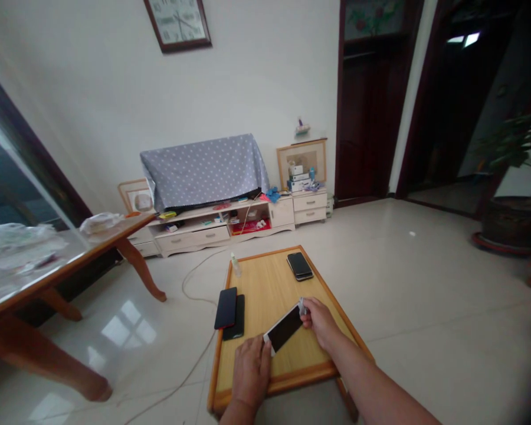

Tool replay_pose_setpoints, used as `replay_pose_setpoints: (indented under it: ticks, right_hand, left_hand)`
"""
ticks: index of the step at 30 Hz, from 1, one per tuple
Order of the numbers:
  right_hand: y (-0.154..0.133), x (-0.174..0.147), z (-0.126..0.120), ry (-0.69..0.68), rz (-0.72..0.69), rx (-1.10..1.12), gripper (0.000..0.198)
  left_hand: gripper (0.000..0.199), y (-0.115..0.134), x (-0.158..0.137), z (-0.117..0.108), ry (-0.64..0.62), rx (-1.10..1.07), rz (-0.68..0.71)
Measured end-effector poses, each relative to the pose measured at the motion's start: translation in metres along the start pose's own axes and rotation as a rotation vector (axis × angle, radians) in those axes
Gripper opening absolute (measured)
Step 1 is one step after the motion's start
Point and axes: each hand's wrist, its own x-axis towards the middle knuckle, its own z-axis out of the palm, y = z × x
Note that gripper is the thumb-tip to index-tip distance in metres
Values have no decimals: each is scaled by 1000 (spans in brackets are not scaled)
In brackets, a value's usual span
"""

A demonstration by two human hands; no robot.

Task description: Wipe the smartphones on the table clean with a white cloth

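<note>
Two hands meet a white-framed phone (287, 329) over a small wooden table (265, 283).
Left hand (251, 365) touches its near end, grip unclear; right hand (319, 321) pinches a pale wad (302, 306) at its far end. Beyond: a spray bottle (236, 265).

a home living room: wall clock (179, 25), low white cabinet (194, 238), potted plant (518, 219).

Soft daylight, blurred right edge (glare on the floor (128, 323))
</note>
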Motion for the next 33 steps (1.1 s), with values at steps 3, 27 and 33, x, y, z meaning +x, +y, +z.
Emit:
replay_pose_setpoints:
  ticks: [3,27,33]
  right_hand:
    - [-9,-5,3,61,-111,-53,32]
    - [-33,-24,17,92,-361,-747,22]
    - [-28,-38,34,50,-368,-787,18]
  left_hand:
    - [30,-3,-1,3,18,7,-2]
    - [33,-4,-3,1,-36,25,-29]
    - [33,-5,-3,1,-40,20,-38]
